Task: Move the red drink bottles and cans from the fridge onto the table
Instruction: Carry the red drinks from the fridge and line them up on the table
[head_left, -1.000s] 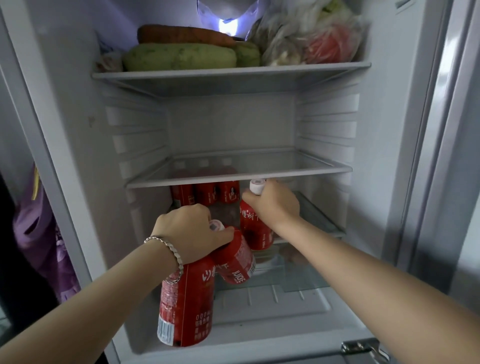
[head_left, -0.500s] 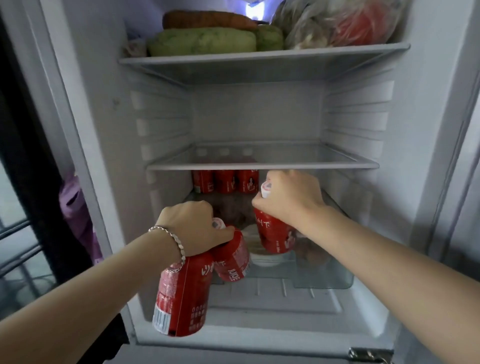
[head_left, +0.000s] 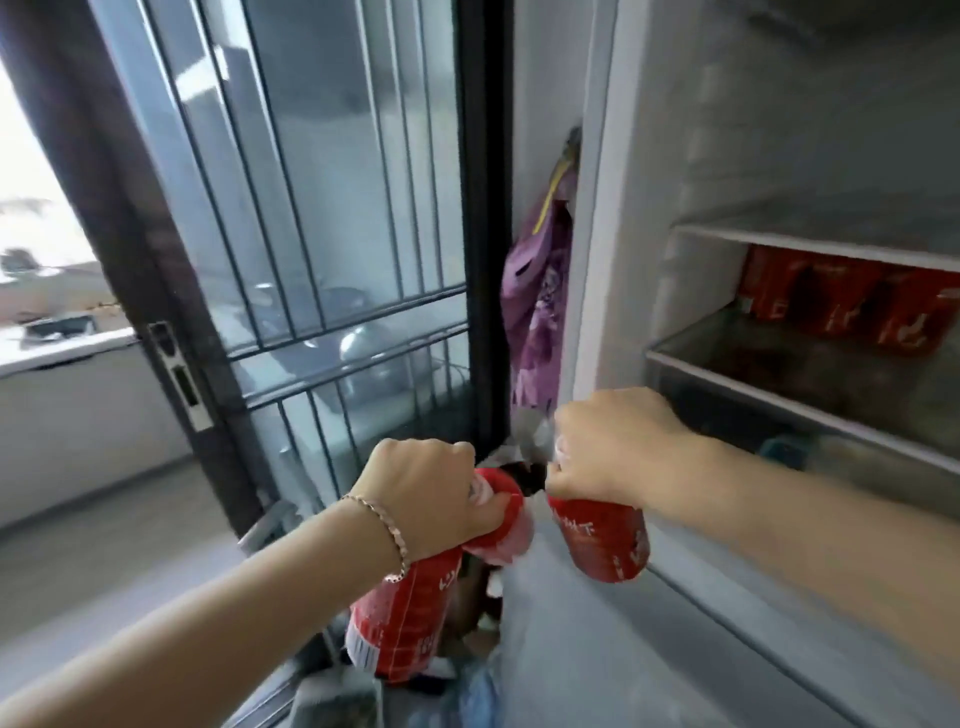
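- The left grip is clenched round the tops of two drinks at once.
- The hanging red bottle drops down below this grip. It has a white label patch near its bottom end.
- The tilted red bottle sticks out to the right of the same grip and leans sideways.
- A thin bracelet goes round the wrist just behind the left grip.
- The right grip is just to the right of the left one and does not touch it. Its fingers are curled tight round the top of the third red bottle, which hangs below it.
- All three bottles are up in the air, out in front of the open fridge.
- Up and to the right of the right grip, red cans stand in a row at the back of a fridge shelf.
- Above the two grips, a purple bag hangs beside the fridge's outer wall.
- Up and to the left of the left grip is a dark door with glass and thin bars.
- The picture is blurry, so the words on the bottles cannot be read.
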